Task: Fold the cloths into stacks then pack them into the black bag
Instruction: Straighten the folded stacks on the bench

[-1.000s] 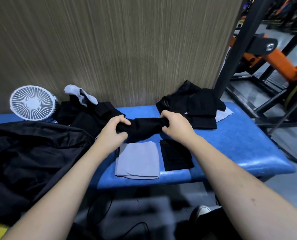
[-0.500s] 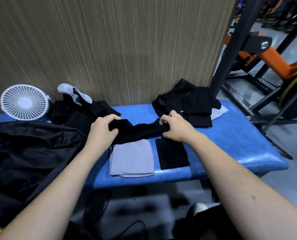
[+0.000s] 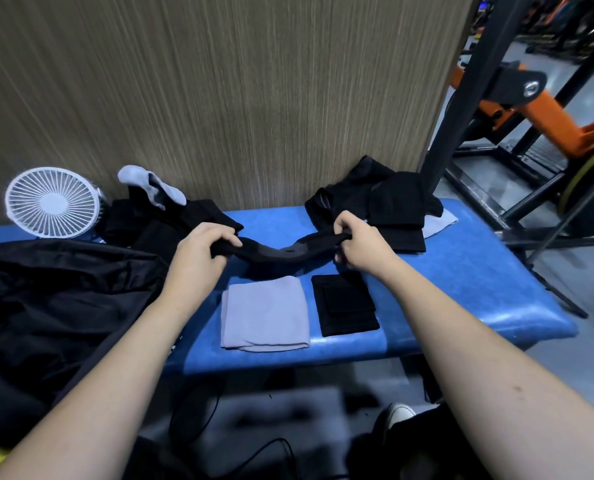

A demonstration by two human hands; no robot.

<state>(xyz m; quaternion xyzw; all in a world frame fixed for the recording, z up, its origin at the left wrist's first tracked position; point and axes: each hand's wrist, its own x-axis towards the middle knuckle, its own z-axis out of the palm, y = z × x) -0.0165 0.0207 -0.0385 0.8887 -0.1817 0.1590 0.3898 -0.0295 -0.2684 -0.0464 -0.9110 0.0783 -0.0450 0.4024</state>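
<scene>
A: Item one, what is held?

B: A black cloth (image 3: 281, 252) is held stretched between both hands above the blue bench (image 3: 461, 282). One end is gripped by the left hand (image 3: 202, 252), fingers curled round it; the other end is gripped by the right hand (image 3: 361, 245) in the same way. The hands are kept well apart, and the cloth sags in the middle.

A: Item two, folded pieces?

B: Two are listed at the near edge of the bench. A folded grey cloth (image 3: 264, 313) is laid flat under the held cloth. A folded black stack (image 3: 347, 304) is laid just beside it, to the right, not touching it.

A: Item three, unfolded pieces?

B: A pile of black cloths (image 3: 389, 206) is recorded at the far right of the bench, against the wall, with a grey piece (image 3: 439, 223) showing beneath it. A second dark heap (image 3: 157, 226) is recorded at the far left, with a grey sock (image 3: 150, 185) draped on top.

A: Item four, the bag?

B: The black bag (image 3: 53, 306) is spread over the left end of the bench, crumpled. Whether it is open cannot be told.

A: Other entries?

B: A white fan (image 3: 51, 202) stands behind the bag, by the wall.
</scene>
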